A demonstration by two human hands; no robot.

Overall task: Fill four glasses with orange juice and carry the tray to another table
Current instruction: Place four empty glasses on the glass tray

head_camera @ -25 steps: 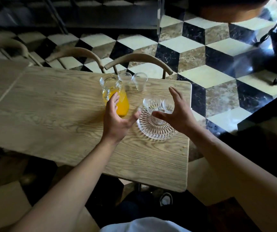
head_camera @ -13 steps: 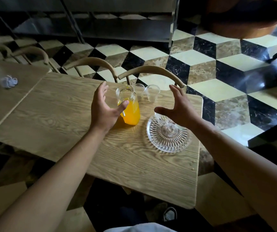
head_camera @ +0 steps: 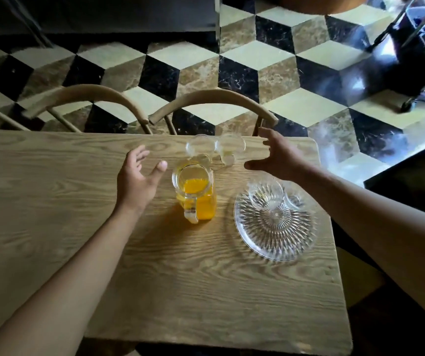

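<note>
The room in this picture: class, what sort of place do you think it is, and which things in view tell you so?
Probably a café or dining room, though it could be a home. A wooden table has curved-back chairs tucked in, the floor is patterned marble tile, and a jug of orange juice stands beside a cut-glass tray.

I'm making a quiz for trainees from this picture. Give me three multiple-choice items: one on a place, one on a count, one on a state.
1. Where does the clear glass jug of orange juice stand?
A. On the round cut-glass tray
B. On the wooden table, left of the tray
C. On a chair

2. How many clear glasses stand on the round cut-glass tray?
A. None
B. Two
C. Four

3. What is the left hand doing?
A. Gripping the jug handle
B. Open, holding nothing
C. Holding a glass

Answers: 1 B, the jug rests on the wooden table beside the tray. 2 B, two glasses sit at its far edge. 3 B, its fingers are spread, clear of the jug.
</note>
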